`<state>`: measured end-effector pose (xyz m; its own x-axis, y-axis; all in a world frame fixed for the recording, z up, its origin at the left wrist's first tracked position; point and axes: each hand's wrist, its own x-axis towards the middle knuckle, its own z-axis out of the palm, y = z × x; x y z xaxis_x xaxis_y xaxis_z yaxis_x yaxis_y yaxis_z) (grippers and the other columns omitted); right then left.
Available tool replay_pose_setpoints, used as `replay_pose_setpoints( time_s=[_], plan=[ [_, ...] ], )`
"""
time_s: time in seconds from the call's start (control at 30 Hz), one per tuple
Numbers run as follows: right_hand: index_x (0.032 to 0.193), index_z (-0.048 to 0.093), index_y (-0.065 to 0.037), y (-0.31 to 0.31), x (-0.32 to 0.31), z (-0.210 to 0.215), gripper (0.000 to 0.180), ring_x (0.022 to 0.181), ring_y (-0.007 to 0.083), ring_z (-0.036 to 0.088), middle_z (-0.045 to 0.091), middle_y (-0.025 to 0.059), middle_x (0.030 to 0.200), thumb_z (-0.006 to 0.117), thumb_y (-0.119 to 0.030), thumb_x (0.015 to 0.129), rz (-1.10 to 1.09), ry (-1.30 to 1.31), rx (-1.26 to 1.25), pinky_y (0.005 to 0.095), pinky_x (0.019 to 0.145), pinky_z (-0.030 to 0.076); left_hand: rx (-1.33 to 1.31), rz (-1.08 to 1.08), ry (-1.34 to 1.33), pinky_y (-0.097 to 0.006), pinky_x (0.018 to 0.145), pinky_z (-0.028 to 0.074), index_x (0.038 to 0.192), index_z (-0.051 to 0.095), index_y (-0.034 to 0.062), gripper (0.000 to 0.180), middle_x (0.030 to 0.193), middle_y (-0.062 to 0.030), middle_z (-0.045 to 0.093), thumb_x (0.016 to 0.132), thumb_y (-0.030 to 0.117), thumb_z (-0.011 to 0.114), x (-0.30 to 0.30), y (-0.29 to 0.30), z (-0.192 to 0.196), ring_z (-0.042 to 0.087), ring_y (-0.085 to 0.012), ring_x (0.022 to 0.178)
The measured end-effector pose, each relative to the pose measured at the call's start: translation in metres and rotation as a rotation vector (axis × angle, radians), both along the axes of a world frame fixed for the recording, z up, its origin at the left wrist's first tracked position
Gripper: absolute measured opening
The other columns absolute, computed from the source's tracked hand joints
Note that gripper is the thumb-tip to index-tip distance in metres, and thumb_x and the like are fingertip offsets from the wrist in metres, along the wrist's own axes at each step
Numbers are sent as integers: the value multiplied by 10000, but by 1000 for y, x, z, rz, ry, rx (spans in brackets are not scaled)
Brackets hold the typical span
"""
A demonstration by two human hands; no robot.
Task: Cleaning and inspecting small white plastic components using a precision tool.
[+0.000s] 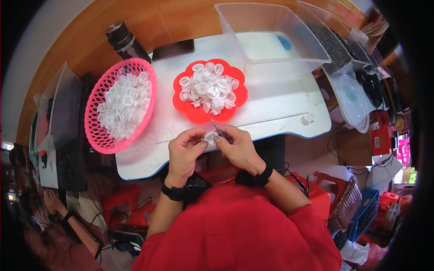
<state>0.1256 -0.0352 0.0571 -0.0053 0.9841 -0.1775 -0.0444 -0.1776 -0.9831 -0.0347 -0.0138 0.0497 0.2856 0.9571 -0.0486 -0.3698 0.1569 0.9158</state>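
My left hand (184,151) pinches a small round white plastic piece (211,138) between thumb and fingers, just past the near edge of the table. My right hand (239,148) is closed round a slim tool (215,125) with a pointed metal tip; its exact kind is too small to make out. The right thumb also touches the white piece. Straight ahead, a red flower-shaped tray (200,118) carries a heap of similar white pieces (209,88). To its left, a pink lattice basket (91,129) leans, filled with more of them (125,103).
The white table (275,106) bears a dark flat phone-like object (173,49), a dark bottle (124,38) and a clear plastic bin (289,54). Two loose white pieces (307,118) lie near the right edge. Another person's arm (79,228) shows at lower left. Red stools (124,203) stand below.
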Motion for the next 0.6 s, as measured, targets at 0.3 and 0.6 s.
replay_pose_setpoints(
  time_s=[0.3, 0.6],
  plan=[
    [1051, 588, 6, 0, 0, -6, 221, 583, 50, 490, 546, -6, 719, 563, -114, 868, 108, -112, -19, 215, 511, 404, -21, -86, -27, -268, 789, 516, 1147, 551, -62, 321, 1021, -123, 630, 839, 5, 613, -4, 4, -28, 615, -151, 880],
    [1268, 457, 0, -24, 8, -24, 435, 688, 324, 590, 582, 213, 782, 510, -14, 837, 248, -556, 327, 352, 644, 467, -82, -56, -76, -231, 719, 513, 1123, 561, -50, 298, 936, -109, 649, 841, 25, 618, -11, 10, -48, 618, -131, 785]
  ],
)
